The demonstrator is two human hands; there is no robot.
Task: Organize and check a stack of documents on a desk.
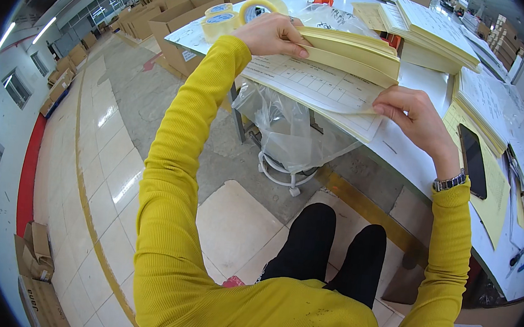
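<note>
While my left grip (279,37) clasps the raised yellow sheets (352,53) by their left end, my right grip (411,111) pinches the corner of a printed form (316,83) — it lies under those sheets, between both grips, at the edge of the desk (409,154). Tape rolls (221,26) just left of the left grip; dark phone (473,160) right of the right grip — on yellow paper (492,208). I see paper stacks (436,29) beyond the right grip.

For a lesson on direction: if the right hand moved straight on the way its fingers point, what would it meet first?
The right hand would probably meet the printed form it touches, then the lifted yellow sheets; depth is unclear.
</note>
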